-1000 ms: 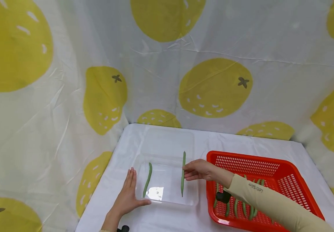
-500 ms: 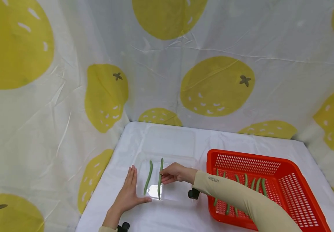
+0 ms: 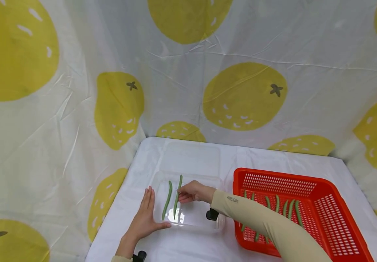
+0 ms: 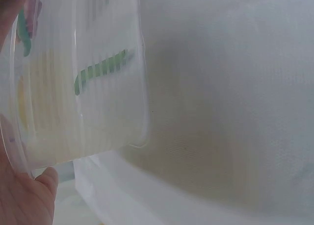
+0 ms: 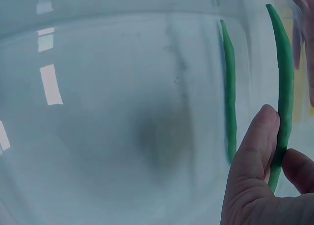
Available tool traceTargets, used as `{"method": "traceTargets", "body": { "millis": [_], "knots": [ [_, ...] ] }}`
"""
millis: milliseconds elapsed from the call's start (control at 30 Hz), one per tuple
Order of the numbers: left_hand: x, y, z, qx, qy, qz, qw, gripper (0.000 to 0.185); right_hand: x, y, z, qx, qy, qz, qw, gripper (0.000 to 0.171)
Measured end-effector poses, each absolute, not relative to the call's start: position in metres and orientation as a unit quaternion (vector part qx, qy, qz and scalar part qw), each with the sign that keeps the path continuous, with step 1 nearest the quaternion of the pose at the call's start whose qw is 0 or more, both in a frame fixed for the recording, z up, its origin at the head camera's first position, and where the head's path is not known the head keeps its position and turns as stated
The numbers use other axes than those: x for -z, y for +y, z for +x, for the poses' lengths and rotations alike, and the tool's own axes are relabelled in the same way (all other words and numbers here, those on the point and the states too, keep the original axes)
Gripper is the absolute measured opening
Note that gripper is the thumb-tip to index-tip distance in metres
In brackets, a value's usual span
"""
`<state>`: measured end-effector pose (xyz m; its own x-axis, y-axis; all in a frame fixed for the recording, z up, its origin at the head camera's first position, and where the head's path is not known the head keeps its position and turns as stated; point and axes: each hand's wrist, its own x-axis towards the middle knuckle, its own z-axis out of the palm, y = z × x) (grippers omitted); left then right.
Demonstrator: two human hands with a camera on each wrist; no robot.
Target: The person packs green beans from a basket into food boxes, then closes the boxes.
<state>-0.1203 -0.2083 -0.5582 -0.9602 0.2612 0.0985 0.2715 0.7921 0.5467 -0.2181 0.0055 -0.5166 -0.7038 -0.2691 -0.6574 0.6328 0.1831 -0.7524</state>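
My right hand (image 3: 193, 191) pinches a green bean (image 3: 176, 205) between thumb and fingers, over the left half of a clear plastic container (image 3: 201, 218). Just left of it, a second green bean (image 3: 167, 200) lies on the container's floor, roughly parallel to the held one. The right wrist view shows the held bean (image 5: 286, 83) upright in the fingers, nearer the camera than the lying bean (image 5: 229, 87). My left hand (image 3: 144, 218) rests against the container's left side, fingers straight and thumb spread along the front corner. In the left wrist view its thumb (image 4: 48, 181) touches the rim.
To the right stands a red perforated basket (image 3: 283, 175) with several green beans (image 3: 298, 213) inside, partly hidden by the right sleeve (image 3: 260, 218). A flat translucent sheet, like a lid (image 3: 191, 156), lies behind the container. Lemon-print curtains (image 3: 175, 87) border the white table.
My right hand has carried the green bean leftward from the container's right side to beside the lying bean. Over the last half second it shifted slightly left. The left hand has stayed in place.
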Motion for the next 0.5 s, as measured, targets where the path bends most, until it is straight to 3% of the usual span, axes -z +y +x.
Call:
{"method": "traceTargets", "body": {
  "millis": [500],
  "knots": [
    [0.556, -0.209, -0.121, 0.287, -0.949, -0.129, -0.011, 0.139, 0.502, 0.039, -0.227, 0.622, 0.686, 0.117, 0.359, 0.032]
  ]
}}
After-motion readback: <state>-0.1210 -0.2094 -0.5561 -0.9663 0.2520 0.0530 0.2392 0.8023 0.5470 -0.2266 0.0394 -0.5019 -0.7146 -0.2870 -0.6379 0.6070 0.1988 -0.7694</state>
